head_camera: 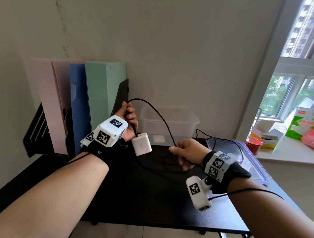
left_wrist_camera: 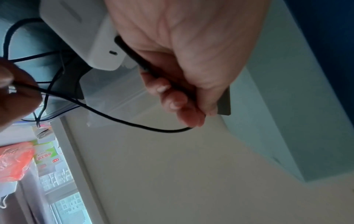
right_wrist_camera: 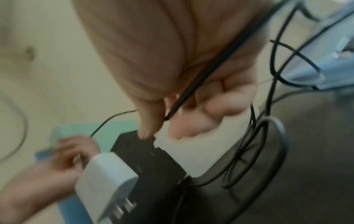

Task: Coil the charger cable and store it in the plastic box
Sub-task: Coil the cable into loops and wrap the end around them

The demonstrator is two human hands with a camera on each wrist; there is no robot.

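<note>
A: Left hand (head_camera: 130, 122) raised above the bench (head_camera: 149, 190), fingers (left_wrist_camera: 172, 97) curled round the black charger cable (head_camera: 160, 117) close to its plug end. White charger block (head_camera: 141, 144) hanging just below that grip, clear of the bench.

B: Confirmed. Cable arching up out of the left fist, then down to the right hand (head_camera: 185, 152). State of the right?

A: Right hand low over the bench, thumb and forefinger pinching the cable, remaining fingers loosely curled. Slack beyond the pinch lying in loose, overlapping loops on the dark surface, trailing toward the blue-rimmed lid (head_camera: 248, 158) at the right edge.

B: Plastic box (head_camera: 170, 121)?

A: Clear, uncovered, standing at the back of the bench against the wall, behind and between the two hands. No part of the cable inside; the arch passing in front of it only.

B: Surroundings?

A: Pink, blue and green folders (head_camera: 100, 91) upright in a black rack at rear left. Green-and-white carton (head_camera: 303, 123) and red bag (head_camera: 313, 138) on the windowsill at right.
</note>
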